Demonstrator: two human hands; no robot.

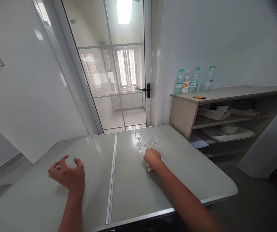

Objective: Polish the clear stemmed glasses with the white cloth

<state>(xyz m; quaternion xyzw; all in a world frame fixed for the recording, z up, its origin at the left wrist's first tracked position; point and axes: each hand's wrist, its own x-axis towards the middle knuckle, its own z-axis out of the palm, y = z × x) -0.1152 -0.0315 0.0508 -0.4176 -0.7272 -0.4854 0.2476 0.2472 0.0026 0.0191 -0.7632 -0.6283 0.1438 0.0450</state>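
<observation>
Three small clear stemmed glasses stand together near the far edge of a grey folding table. My right hand rests on the table just in front of them, fingers closed on a white cloth that pokes out beneath the palm. My left hand hovers over the left half of the table with fingers spread and curled, holding nothing. A small clear object, too faint to name, sits near its fingertips.
A glass door with a black handle stands behind the table. A wooden shelf unit at the right carries several water bottles, a yellow marker and stacked papers. A metal seam divides the table.
</observation>
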